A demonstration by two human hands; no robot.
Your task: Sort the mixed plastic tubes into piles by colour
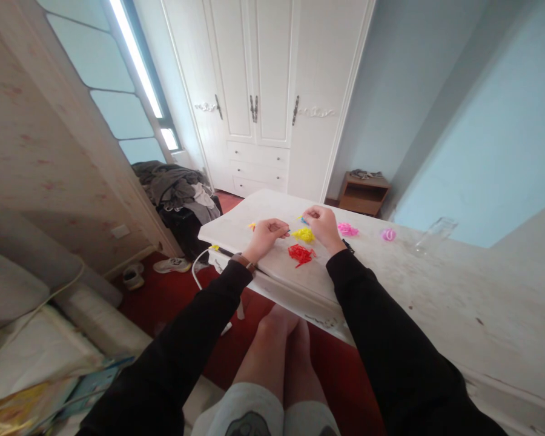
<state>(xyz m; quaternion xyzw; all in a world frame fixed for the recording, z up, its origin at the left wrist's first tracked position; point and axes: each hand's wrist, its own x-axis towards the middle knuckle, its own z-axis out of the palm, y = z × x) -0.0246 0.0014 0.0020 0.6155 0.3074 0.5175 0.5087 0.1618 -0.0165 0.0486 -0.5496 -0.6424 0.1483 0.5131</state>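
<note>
Both of my hands are over the white table. My left hand point(270, 236) is closed in a pinch, and a tiny dark-blue tip point(289, 231) shows at its fingertips. My right hand point(321, 224) is also closed, fingers curled together; blue and yellow bits point(304, 220) show by its fingertips, and I cannot tell whether they are held or lie behind. Between the hands is a heap of thin yellow strips point(303, 234). Nearer to me lies a heap of red strips point(301, 255). A small yellow-and-red piece point(253, 226) lies left of my left hand.
On the white table point(381, 272), pink strips point(347, 229), a pink-purple bundle point(388, 234) and a clear glass container point(436, 233) are to the right. A white cable point(195, 272) hangs at the left edge. Beyond stand a white wardrobe point(263, 79) and a brown nightstand point(364, 192).
</note>
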